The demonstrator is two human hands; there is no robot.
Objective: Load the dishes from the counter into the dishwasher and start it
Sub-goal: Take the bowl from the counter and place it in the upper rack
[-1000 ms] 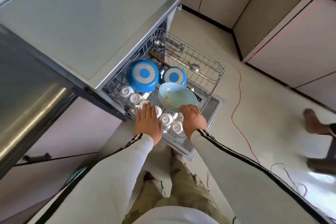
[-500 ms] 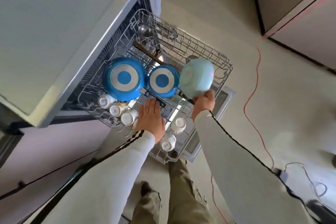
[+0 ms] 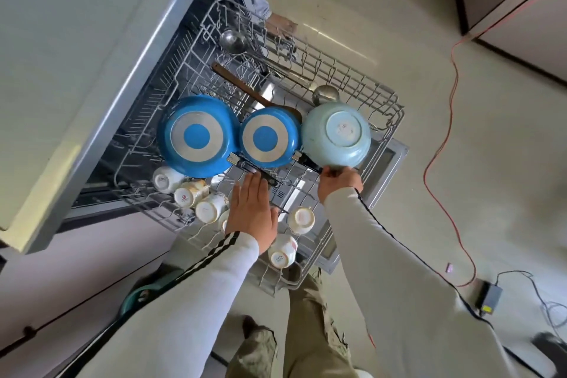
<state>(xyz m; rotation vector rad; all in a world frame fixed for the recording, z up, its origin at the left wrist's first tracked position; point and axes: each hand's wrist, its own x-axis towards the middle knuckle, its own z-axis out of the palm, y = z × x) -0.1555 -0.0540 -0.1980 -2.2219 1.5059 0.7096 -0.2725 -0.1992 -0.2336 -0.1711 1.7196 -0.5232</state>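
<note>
The right hand (image 3: 339,182) grips the near rim of a pale blue bowl (image 3: 337,134), turned bottom-up on the pulled-out dishwasher rack (image 3: 352,83), touching the smaller of two blue pans (image 3: 270,137). The left hand (image 3: 252,209) lies flat and open, holding nothing, over the rack's near part among white cups (image 3: 302,219)

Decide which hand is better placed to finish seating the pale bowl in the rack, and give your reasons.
Right. The right hand already grips the pale bowl at its near rim, upside down beside the blue pans. The left hand lies flat over the cups, off the bowl.
</note>
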